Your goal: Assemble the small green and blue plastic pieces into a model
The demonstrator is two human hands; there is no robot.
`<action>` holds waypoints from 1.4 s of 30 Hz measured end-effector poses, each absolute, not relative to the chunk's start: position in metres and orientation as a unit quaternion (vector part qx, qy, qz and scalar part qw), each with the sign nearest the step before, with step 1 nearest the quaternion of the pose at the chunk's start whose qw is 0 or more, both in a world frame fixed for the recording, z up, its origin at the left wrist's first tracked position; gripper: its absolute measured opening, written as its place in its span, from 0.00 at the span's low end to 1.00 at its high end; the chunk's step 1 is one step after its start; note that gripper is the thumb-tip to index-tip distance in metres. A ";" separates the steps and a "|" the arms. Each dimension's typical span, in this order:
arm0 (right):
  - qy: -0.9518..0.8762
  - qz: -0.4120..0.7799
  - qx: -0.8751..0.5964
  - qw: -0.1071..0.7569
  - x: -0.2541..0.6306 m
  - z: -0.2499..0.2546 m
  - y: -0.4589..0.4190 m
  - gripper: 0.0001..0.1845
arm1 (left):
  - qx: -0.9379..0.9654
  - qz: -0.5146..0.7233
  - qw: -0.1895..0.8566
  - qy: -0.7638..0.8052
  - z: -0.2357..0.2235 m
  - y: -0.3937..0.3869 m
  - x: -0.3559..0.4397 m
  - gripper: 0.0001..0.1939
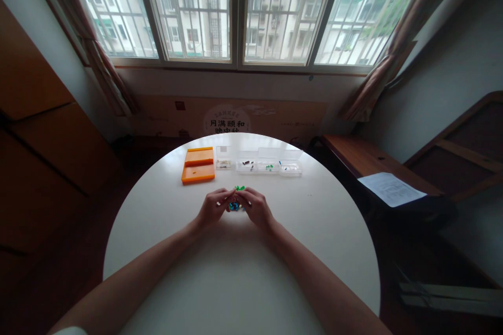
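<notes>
The single head-worn camera looked forward and down from close above the near side of a round, white table, facing a wide, grey-framed glass window.

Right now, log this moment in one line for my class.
left hand: pinching coloured pieces; right hand: likewise; orange case: open, on white table; clear boxes: open, small parts inside

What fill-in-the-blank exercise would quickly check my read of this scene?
Of the small colourful pieces between the left hand and right hand, the uppermost in view are ____.
The open case left of the clear boxes is coloured ____.
The paper sheet lies to the ____ of the round white table.

Missing words: green; orange; right.
</notes>
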State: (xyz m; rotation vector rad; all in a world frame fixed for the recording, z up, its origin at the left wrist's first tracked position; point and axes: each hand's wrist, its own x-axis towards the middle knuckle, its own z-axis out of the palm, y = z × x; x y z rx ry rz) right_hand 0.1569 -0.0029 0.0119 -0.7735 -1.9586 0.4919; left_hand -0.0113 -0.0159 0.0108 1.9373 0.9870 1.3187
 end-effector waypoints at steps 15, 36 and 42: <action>-0.823 0.174 -0.323 0.434 0.159 0.015 -0.004 0.10 | 0.776 0.446 0.204 0.397 0.016 -0.017 -0.019 0.15; -0.816 0.160 -0.332 0.446 0.158 0.015 -0.004 0.11 | 0.727 0.484 0.259 0.412 0.012 -0.015 -0.016 0.13; -0.817 0.156 -0.332 0.444 0.158 0.016 -0.004 0.11 | 0.724 0.482 0.268 0.415 0.013 -0.016 -0.015 0.13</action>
